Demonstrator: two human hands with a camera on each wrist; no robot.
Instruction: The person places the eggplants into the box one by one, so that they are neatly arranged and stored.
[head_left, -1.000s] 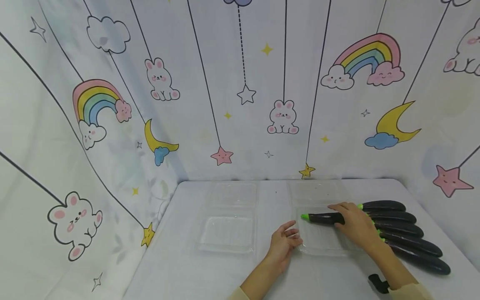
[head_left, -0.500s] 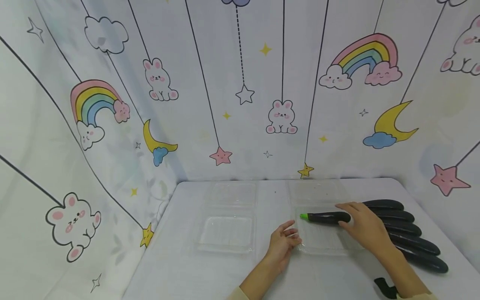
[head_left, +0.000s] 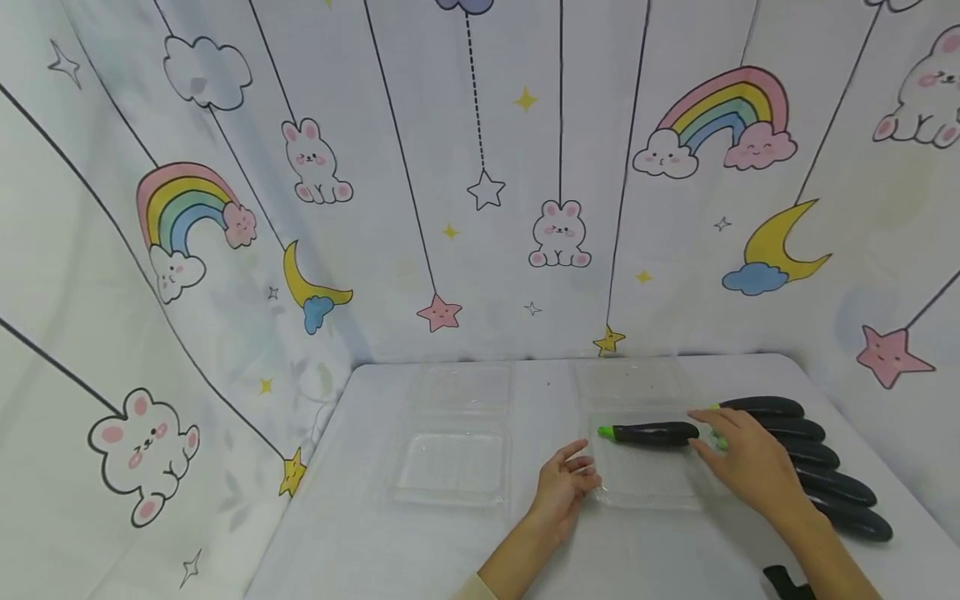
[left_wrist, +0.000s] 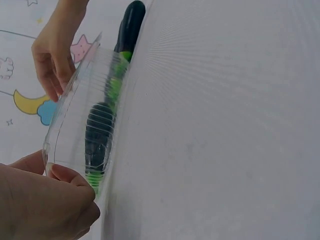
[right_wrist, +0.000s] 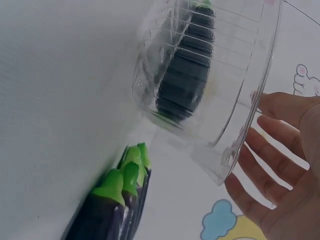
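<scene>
A dark eggplant (head_left: 651, 433) with a green stem end lies lengthwise in the clear plastic box (head_left: 637, 503) on the right, stem to the left. My left hand (head_left: 561, 492) holds the box's near left corner; the left wrist view shows its thumb and fingers (left_wrist: 74, 179) pinching the rim. At the box's right side is my right hand (head_left: 750, 460), just past the eggplant's thick end. Its fingers (right_wrist: 267, 155) are spread and relaxed with nothing gripped, close to the rim in the right wrist view. Whether they touch the rim, I cannot tell.
Several more eggplants (head_left: 838, 483) lie in a row at the table's right side, green ends toward the box. A second clear box (head_left: 453, 502) stands open to the left, its lid (head_left: 465, 388) behind it. A patterned curtain (head_left: 390, 167) hangs along the back.
My right hand has let go of the eggplant and drawn back to the right, leaving it in the box. The left hand has stayed at the box corner.
</scene>
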